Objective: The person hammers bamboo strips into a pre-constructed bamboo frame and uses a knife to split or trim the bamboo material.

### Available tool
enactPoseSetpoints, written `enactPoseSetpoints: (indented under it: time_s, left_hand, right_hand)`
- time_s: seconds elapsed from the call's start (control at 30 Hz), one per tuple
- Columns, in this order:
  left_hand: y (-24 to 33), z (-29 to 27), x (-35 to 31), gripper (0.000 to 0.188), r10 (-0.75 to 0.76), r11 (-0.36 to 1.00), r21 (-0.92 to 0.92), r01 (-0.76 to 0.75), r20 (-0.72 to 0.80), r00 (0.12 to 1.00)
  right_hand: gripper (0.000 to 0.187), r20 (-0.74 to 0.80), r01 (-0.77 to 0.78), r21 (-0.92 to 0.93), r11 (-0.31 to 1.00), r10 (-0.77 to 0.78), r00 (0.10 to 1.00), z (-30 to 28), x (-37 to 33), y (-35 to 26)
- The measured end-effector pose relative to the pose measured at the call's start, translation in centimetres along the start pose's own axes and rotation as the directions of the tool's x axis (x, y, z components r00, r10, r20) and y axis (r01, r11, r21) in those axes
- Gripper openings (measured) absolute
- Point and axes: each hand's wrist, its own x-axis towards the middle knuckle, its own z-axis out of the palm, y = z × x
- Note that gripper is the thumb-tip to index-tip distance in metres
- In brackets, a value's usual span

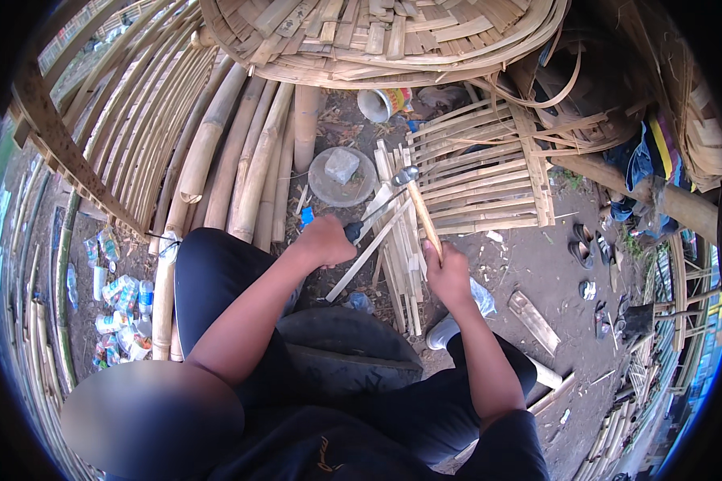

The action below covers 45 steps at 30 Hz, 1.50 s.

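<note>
My left hand (329, 242) is closed around the black handle of a tool with a thin metal shaft or blade (377, 210), which points up and right; its exact kind is unclear. My right hand (448, 276) grips the pale wooden handle of a hammer (422, 212). The hammer's metal head lies close to the far end of the tool's shaft; whether they touch cannot be made out. Below both tools, split bamboo slats (399, 268) lie in a loose pile on the ground between my legs.
A slatted bamboo panel (477, 178) lies just right of the pile. Ahead, a stone block (342, 164) rests on a round slab (318, 188), beneath a large woven bamboo piece (385, 48). Bamboo poles (231, 152) and plastic bottles (122, 293) are at left, sandals (583, 247) at right.
</note>
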Motion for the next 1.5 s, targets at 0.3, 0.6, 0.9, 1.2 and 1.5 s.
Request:
enactPoseSetpoints:
  time_s: [0.3, 0.6, 0.9, 1.2, 1.5]
  left_hand:
    - [-0.4, 0.4, 0.5, 0.020, -0.020, 0.998, 0.062, 0.013, 0.104, 0.994]
    - [-0.7, 0.5, 0.3, 0.022, -0.044, 0.998, 0.056, 0.040, 0.080, 0.996]
    - [-1.5, -0.2, 1.2, 0.020, -0.109, 0.993, -0.039, 0.111, 0.046, 0.993]
    - [-3.5, 1.1, 2.8, 0.026, 0.075, 0.979, 0.185, -0.089, 0.081, 0.994]
    - [-3.2, -0.3, 2.3, 0.020, -0.162, 0.979, -0.122, 0.164, 0.020, 0.987]
  right_hand:
    - [0.028, -0.424, 0.266, 0.563, 0.783, -0.003, 0.906, -0.4, -1.9, 0.6]
    - [0.029, -0.019, -0.022, 0.080, 0.997, 0.024, 1.000, 2.7, -2.7, -0.9]
    - [0.030, -0.126, -0.025, 0.111, 0.993, 0.040, 0.991, -0.3, -0.7, -1.4]
    - [0.037, 0.146, -0.099, -0.125, 0.987, 0.117, 0.982, 3.7, -2.0, 3.0]
    - [0.032, 0.105, -0.130, -0.016, 0.991, 0.131, 0.986, 4.6, -2.5, 1.2]
